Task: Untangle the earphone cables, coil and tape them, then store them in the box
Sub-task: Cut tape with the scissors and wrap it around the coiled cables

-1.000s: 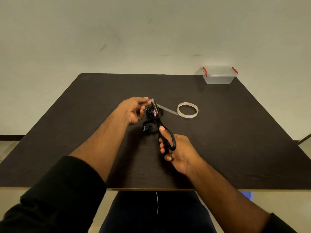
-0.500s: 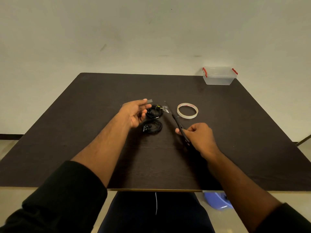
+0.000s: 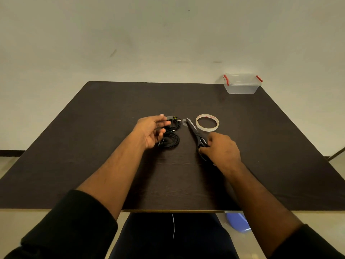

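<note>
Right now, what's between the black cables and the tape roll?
In the head view, the scissors lie on the table between the cables and the tape roll, blades pointing away. The right hand is on their handles.

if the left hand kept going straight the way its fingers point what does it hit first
Most likely the farther earphone coil: the left hand, pinching a tape piece, points right at it. Past that lie the scissors, though height above the table is unclear.

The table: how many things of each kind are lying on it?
Coiled black earphone cables: 2
Black-handled scissors: 1
Clear tape roll: 1
Clear plastic box with red clips: 1
Total: 5
</note>
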